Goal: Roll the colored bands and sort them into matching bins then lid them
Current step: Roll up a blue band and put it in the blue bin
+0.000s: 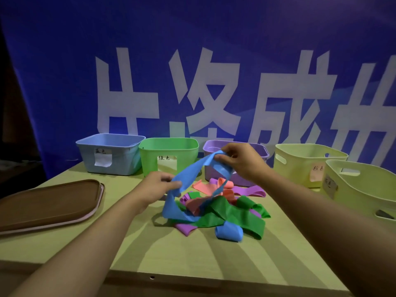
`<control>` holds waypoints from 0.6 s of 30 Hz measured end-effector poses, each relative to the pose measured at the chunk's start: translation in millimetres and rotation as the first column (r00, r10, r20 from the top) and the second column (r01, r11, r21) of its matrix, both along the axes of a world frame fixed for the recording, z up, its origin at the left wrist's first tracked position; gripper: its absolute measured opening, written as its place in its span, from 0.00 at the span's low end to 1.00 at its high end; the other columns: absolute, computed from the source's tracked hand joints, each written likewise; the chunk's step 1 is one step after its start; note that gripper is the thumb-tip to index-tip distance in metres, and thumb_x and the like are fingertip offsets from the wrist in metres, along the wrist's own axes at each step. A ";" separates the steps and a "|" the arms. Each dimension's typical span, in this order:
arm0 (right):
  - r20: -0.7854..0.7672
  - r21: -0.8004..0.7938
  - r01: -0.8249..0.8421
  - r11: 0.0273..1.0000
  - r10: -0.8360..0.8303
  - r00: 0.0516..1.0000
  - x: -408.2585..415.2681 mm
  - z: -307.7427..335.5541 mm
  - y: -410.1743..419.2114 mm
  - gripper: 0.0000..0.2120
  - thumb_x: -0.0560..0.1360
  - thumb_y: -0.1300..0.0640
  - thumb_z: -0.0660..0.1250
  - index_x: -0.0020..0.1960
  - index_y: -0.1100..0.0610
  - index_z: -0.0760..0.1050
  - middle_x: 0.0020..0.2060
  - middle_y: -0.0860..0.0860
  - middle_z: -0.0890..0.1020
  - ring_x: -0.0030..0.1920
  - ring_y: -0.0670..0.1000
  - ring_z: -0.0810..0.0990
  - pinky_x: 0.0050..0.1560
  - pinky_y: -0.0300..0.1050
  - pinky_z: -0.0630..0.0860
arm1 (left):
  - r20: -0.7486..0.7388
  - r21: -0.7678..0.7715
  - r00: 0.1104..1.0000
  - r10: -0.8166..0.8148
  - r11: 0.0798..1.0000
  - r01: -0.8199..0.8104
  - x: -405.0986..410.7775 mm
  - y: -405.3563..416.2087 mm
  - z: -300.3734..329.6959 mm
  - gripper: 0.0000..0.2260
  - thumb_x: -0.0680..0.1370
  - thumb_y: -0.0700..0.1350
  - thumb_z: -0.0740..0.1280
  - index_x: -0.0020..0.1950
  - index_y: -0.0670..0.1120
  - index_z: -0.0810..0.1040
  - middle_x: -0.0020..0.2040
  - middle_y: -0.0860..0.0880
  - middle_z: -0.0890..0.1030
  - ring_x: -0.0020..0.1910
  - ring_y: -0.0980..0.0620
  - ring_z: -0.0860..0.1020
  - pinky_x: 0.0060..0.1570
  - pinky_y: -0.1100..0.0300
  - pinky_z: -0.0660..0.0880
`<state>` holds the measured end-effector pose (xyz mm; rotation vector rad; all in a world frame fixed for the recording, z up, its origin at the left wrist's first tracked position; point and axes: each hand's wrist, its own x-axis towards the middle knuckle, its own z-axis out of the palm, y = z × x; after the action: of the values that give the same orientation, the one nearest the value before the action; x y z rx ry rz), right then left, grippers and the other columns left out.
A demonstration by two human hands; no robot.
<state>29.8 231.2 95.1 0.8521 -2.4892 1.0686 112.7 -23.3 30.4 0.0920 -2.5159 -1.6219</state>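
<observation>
A long blue band is lifted above a tangled pile of bands in green, purple, pink and blue on the table. My right hand pinches its upper end in front of the purple bin. My left hand pinches the band lower down on the left; the rest hangs into the pile. A second blue band lies loosely curled at the pile's front. The blue bin and green bin stand at the back left.
Two pale yellow bins stand at the right, the nearer one at the table's edge. Brown lids are stacked at the left. A blue banner hangs behind the bins. The table's front edge is near me.
</observation>
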 end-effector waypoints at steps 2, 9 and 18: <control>0.035 -0.019 -0.011 1.000 0.011 0.999 -0.3 6.4 6.8 0.14 0.77 0.46 0.73 0.53 0.56 0.84 0.44 0.52 0.85 0.44 0.52 0.82 0.46 0.49 0.79 | -0.012 0.189 0.997 0.071 0.980 -0.068 0.6 -5.8 3.7 0.07 0.78 0.44 0.74 0.51 0.41 0.84 0.44 0.43 0.87 0.42 0.50 0.84 0.44 0.57 0.76; 0.127 -0.220 -0.038 0.975 0.067 0.990 -1.8 12.2 14.9 0.11 0.79 0.46 0.69 0.56 0.52 0.83 0.47 0.48 0.85 0.49 0.46 0.83 0.52 0.43 0.79 | -0.117 0.216 0.978 0.175 0.965 -0.147 -7.5 -11.5 31.7 0.04 0.78 0.42 0.74 0.51 0.44 0.84 0.45 0.47 0.84 0.45 0.49 0.80 0.43 0.58 0.76; 0.162 -0.241 0.019 0.970 0.021 0.987 -8.1 -16.2 6.4 0.07 0.77 0.55 0.75 0.51 0.55 0.79 0.41 0.48 0.82 0.40 0.46 0.79 0.36 0.31 0.74 | -0.449 -0.094 0.875 0.180 0.965 -0.246 -12.7 8.8 99.2 0.03 0.80 0.48 0.73 0.49 0.50 0.84 0.45 0.52 0.84 0.44 0.54 0.79 0.43 0.59 0.74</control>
<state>21.7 237.6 78.9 0.7193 -2.4163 1.4605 100.0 -14.5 129.6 -0.0114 -2.1790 -1.2038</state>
